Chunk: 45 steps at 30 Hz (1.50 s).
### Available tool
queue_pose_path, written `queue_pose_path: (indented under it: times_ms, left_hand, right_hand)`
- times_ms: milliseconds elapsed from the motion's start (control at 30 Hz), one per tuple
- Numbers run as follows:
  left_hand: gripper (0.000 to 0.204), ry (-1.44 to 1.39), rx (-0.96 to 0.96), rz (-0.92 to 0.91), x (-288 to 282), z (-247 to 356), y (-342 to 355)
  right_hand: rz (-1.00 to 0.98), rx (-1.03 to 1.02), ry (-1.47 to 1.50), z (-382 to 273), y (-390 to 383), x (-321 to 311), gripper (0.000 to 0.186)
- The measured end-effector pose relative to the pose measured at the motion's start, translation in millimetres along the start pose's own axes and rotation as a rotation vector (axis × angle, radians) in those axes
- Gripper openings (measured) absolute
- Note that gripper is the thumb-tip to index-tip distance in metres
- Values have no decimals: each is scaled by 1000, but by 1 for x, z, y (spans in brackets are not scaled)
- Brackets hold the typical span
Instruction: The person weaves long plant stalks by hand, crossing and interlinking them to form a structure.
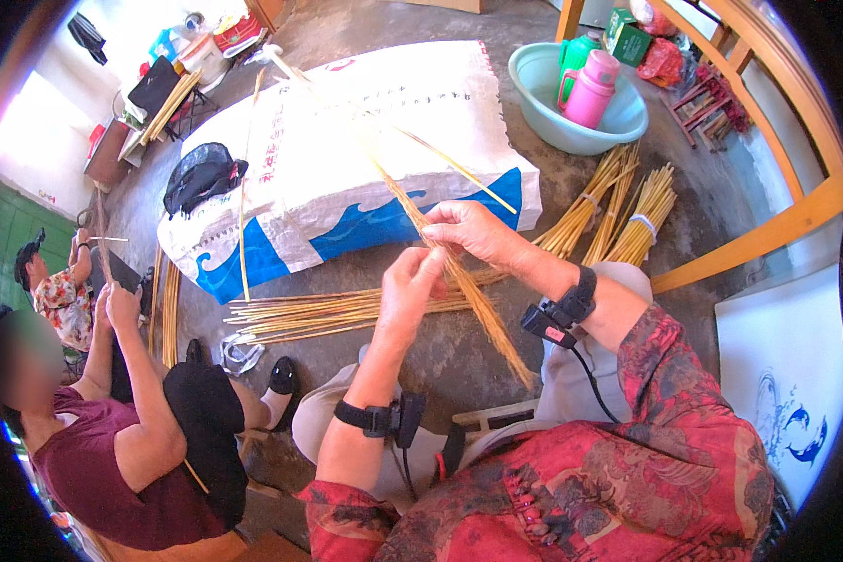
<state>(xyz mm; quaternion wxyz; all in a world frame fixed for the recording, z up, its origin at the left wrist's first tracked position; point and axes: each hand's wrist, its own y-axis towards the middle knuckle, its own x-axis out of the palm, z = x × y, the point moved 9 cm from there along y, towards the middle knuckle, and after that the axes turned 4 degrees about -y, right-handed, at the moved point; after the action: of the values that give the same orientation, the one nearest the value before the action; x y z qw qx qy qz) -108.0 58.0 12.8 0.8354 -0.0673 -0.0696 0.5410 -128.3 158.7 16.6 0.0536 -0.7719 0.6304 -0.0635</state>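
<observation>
The held straw bundle (486, 314) looks rough and fibrous, the pale-blue basin (564, 138) smooth plastic.

At upper left, a pale wall (33, 155) is being whitened by glare above a green panel (14, 211); at right, the grey floor (693, 206) is being flanked by a wooden frame (768, 243).

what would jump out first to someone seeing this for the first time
The big white sheet with its blue wave border dominates the upper middle. Next comes the pale blue basin at upper right, holding a pink flask and a green flask. Near the centre, the left hand and right hand grip a thin straw bundle.
</observation>
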Motion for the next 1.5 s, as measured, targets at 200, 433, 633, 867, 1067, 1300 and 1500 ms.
queue_pose_path:
  times_ms: [200, 433, 633, 867, 1067, 1300, 1500]
  left_hand:
    - [26, -192, 71, 88, -29, 15, 14]
    - [23, -531, 77, -37, -19, 29, 26]
    - [13, -617, 79, -108, -14, 35, 33]
    - [10, -594, 59, -137, -3, 35, 40]
    - [4, -695, 54, -152, 1, 39, 41]
    - [6, -530, 48, -173, 3, 38, 39]
    - [10, -395, 60, -164, 6, 36, 37]
  right_hand:
    - [-122, 37, 245, -2, -9, 19, 21]
    - [-227, 102, 378, -6, -23, 31, 24]
    - [-144, 27, 71, -17, -27, 16, 19]
    - [-112, -14, 111, -22, -28, -5, 13]
    - [-133, 33, 235, -18, -27, -13, 17]
    - [-71, 99, 224, -18, -30, -14, 19]
    - [-44, 27, 168, -16, -25, -14, 17]
